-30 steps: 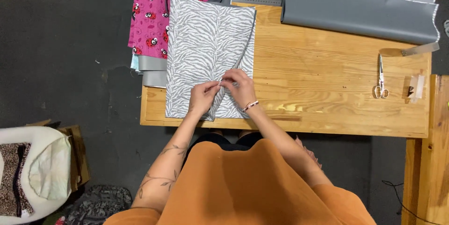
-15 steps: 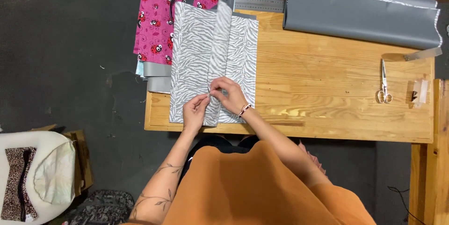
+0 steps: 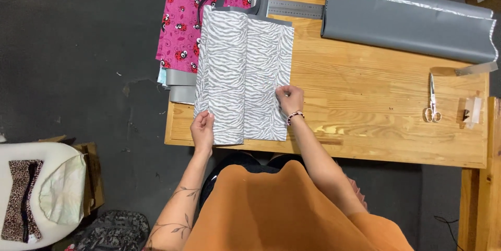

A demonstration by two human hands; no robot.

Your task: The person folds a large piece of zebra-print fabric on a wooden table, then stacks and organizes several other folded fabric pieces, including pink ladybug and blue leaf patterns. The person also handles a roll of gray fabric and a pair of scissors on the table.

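The zebra-print fabric (image 3: 242, 76) lies folded at the left end of the wooden table (image 3: 365, 120), the left hand (image 3: 203, 129) pinching its near-left edge and the right hand (image 3: 290, 98) pressing flat on its right edge, so uneven pull could skew the fold.

Wooden table (image 3: 365, 126) carries zebra-print fabric (image 3: 245, 73), grey roll (image 3: 407, 26), scissors (image 3: 431, 99).

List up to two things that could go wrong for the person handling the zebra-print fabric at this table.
The zebra-print fabric lies at the wooden table corner, so its left fold under the left hand might slip off the edge. The right hand pins only the right edge, so the layers could shift out of line.
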